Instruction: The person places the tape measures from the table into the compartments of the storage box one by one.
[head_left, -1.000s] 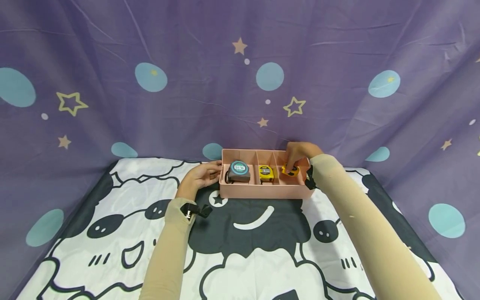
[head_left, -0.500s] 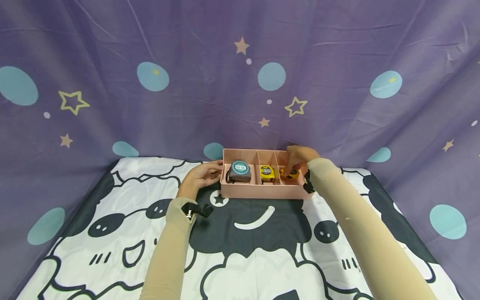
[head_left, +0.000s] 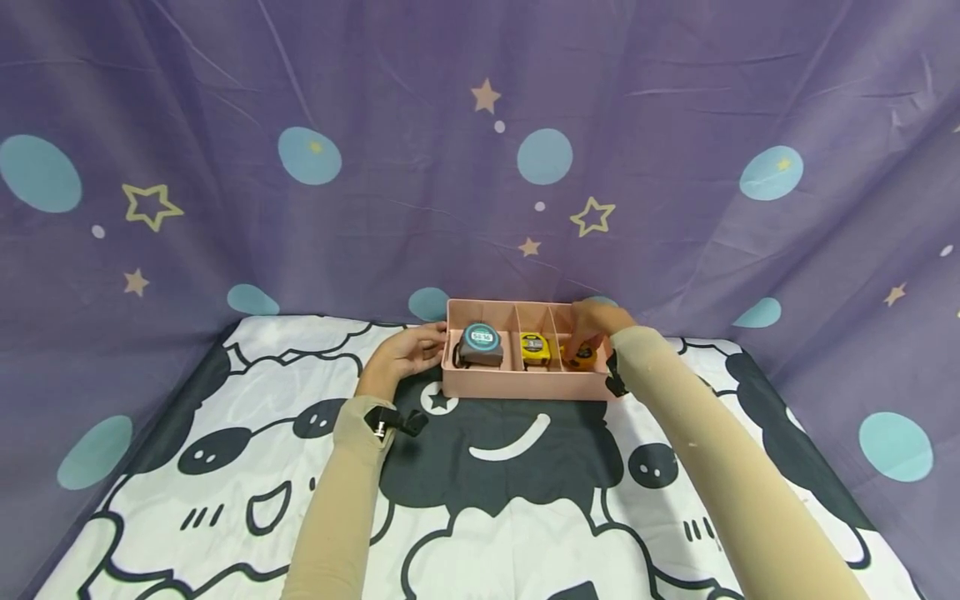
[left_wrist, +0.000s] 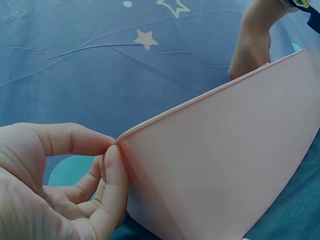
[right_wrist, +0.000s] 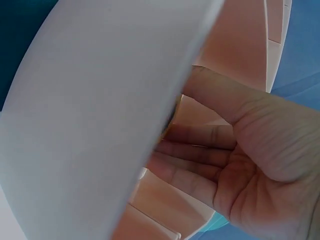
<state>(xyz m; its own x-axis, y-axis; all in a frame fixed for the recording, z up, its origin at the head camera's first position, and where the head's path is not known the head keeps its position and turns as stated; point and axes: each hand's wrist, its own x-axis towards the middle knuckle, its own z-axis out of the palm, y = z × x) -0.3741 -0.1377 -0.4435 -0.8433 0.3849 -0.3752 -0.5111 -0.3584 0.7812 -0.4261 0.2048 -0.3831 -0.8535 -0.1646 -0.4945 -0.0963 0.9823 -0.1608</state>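
A long pink divided box (head_left: 525, 386) stands at the back of the cloth. My left hand (head_left: 405, 358) pinches its left rim between thumb and forefinger, as the left wrist view shows. My right hand (head_left: 596, 321) reaches into the right compartment and grips a yellow-and-black tape measure (head_left: 582, 358). In the right wrist view, the box wall (right_wrist: 90, 110) hides the fingertips and most of that tape measure. A yellow tape measure (head_left: 536, 349) sits in the middle compartment. The left compartment holds a larger grey tape measure (head_left: 481, 344) with a teal face and black strap.
A white-and-black cartoon cloth (head_left: 495, 542) covers the table in front of the box. Close behind the box hangs a purple curtain (head_left: 420, 208) with stars and blue dots. Two thin dividers split the box.
My right hand has sunk lower into the right compartment, and the tape measure in it has shifted down toward the front wall. The left hand keeps its place on the rim.
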